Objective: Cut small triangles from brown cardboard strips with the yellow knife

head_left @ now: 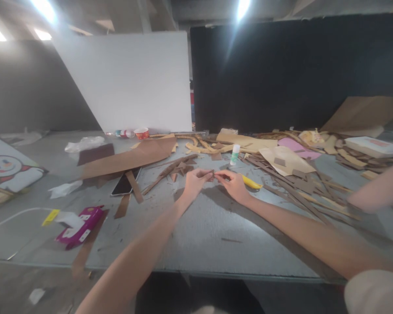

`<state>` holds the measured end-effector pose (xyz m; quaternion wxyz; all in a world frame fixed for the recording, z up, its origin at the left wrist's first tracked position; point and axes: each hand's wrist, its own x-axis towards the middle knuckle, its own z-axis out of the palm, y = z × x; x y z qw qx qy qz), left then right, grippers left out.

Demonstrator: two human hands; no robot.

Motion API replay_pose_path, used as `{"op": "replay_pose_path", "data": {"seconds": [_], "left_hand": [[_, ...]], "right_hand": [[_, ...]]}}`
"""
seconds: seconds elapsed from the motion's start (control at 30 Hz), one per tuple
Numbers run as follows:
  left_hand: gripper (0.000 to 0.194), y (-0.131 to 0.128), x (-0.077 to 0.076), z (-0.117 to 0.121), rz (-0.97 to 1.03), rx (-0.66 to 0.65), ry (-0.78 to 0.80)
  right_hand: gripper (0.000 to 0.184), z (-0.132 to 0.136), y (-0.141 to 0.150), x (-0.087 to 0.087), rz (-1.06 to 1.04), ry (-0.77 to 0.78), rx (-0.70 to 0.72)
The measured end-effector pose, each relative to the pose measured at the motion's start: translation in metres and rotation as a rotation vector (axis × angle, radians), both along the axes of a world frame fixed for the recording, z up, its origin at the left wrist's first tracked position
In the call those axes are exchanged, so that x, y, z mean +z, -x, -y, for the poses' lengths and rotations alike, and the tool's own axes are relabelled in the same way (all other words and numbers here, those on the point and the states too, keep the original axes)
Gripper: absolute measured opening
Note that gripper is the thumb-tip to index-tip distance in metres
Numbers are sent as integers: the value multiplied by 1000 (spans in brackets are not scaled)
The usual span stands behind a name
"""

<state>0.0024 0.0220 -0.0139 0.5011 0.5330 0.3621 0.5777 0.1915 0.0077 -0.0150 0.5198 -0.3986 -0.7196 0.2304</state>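
Note:
Both of my hands meet over the middle of the grey table (199,235). My left hand (195,182) and my right hand (233,185) pinch the two ends of a small brown cardboard piece (212,176) between their fingertips. Just behind my left hand lies a pile of brown cardboard strips (173,169). A yellow-handled tool (250,182) lies on the table beside my right hand. A white glue stick (235,154) stands a little farther back.
A phone (123,185) lies under cardboard strips at left. A pink box (81,225) sits near the front left edge. Many cardboard scraps and strips (301,183) cover the right side. Another person's arm (380,189) reaches in at the right. A white board (131,83) leans at the back.

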Motion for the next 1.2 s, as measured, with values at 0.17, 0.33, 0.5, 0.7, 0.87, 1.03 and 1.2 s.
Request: {"op": "replay_pose_path", "data": {"seconds": [0.17,0.33,0.5,0.7,0.87,1.03,1.2], "left_hand": [[37,1,-3,-2,-81,66,-43],[24,1,-4,1,-203,109,-132],[19,0,-4,2,-248,121,-140],[20,-2,-4,4,-253,113,-134],[19,0,-5,6,-302,115,-178],[13,0,-5,7,-393,123,-248],[7,-2,-7,7,-489,137,-338]], "right_hand": [[25,-4,1,-2,-34,-18,-9],[26,-6,0,-2,-47,29,29],[27,-5,1,0,-56,72,-8],[30,-6,1,-1,-46,88,-21],[30,-5,0,2,-12,79,54],[40,-9,-1,1,6,139,80],[38,-12,-1,-4,-18,137,-9]]}}
